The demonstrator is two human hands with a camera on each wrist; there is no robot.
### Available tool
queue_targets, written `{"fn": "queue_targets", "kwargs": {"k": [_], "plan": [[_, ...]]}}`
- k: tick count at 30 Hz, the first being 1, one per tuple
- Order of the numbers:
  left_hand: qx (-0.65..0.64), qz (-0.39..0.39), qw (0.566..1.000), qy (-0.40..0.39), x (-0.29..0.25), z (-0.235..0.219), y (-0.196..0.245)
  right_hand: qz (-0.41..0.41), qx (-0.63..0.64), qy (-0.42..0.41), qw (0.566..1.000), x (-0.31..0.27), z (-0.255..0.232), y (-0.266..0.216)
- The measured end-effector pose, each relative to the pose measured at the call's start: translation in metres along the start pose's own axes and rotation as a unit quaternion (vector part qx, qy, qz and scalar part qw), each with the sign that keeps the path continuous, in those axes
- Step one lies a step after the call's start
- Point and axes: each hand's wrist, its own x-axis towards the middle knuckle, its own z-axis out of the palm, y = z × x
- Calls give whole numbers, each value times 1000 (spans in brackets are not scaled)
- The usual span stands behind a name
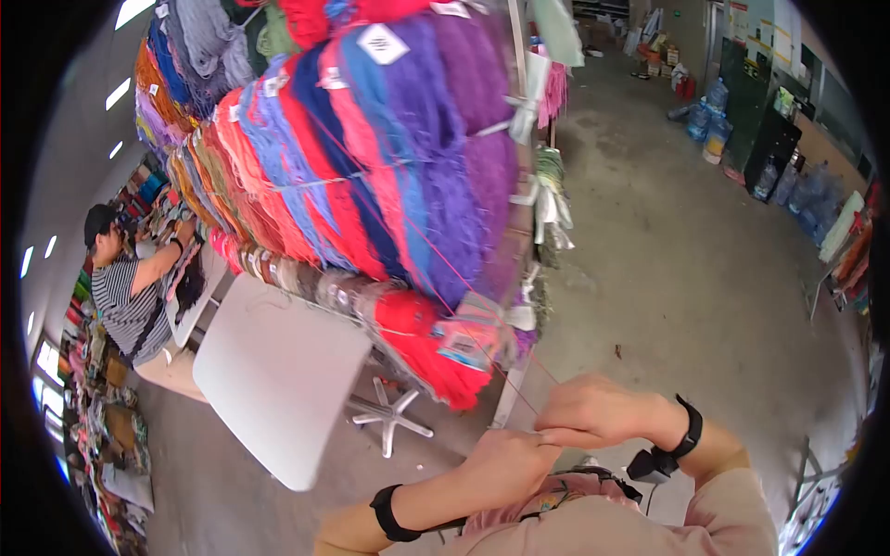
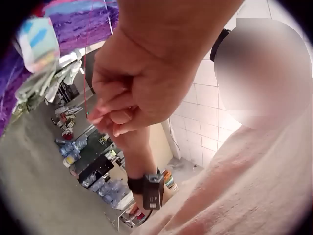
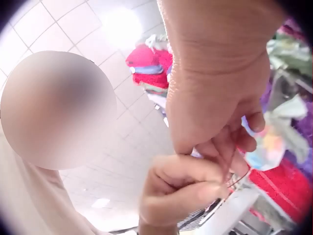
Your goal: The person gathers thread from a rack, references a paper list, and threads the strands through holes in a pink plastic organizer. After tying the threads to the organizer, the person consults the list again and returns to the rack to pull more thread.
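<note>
A thin red strand of yarn point(image 2: 85, 93) runs down from the hanging skeins to both hands. My left hand point(image 1: 512, 463) pinches it between thumb and fingertips, close in front of the chest. Touching it at the fingertips, my right hand point(image 1: 595, 412) curls its fingers round the same strand. In the right wrist view, a short loop of strand shows between the left fingers point(image 3: 195, 191) and the right hand point(image 3: 220, 103). The large bundle of coloured skeins point(image 1: 417, 139), in purple, blue and red, hangs just ahead. A printed plastic packet point(image 1: 471, 332) is at its lower end.
A white table point(image 1: 283, 371) stands to the left, with a swivel chair base point(image 1: 389, 417) beside it. Beyond, a person in a striped shirt point(image 1: 130, 287) works at another table. Large water bottles point(image 1: 714, 116) stand along the right wall. Concrete floor point(image 1: 640, 241) stretches ahead on the right.
</note>
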Motion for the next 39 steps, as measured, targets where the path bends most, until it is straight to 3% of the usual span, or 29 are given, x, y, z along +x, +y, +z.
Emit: {"fn": "queue_targets", "kwargs": {"k": [1,4,7,10,13,15,17,18,20,23,26,30,33,37,39], "plan": [[-23,-2,1000,-12,18,13,12,-8,49,19,999,-38,0,13],[-92,7,992,-82,89,49,43,24,157,176,972,-146,-3,26],[-186,47,970,-147,167,115,71,201,212,177,940,-252,0,31],[-272,62,937,-211,235,177,95,368,247,294,847,-337,-1,33],[-391,24,879,-271,291,227,108,479,186,306,801,-393,-24,41],[-452,0,849,-275,319,249,97,488,75,293,819,-420,-47,66],[-473,-54,835,-276,350,251,72,489,182,404,751,-410,-84,96],[-494,-75,840,-212,360,256,57,470,154,421,761,-411,-100,121],[-532,-201,804,-173,394,254,17,434,193,446,758,-399,-145,161],[-576,-242,772,-115,438,266,-53,368,289,481,742,-375,-212,223],[-588,-282,752,-91,482,273,-114,329,317,465,759,-346,-282,277],[-586,-327,739,-48,540,277,-190,331,243,409,815,-298,-362,346],[-561,-379,736,-25,566,276,-239,269,162,405,859,-266,-404,398],[-510,-432,743,34,609,249,-313,239,214,309,895,-205,-454,471],[-485,-450,747,66,623,242,-340,256,314,259,877,-176,-471,507]]}}
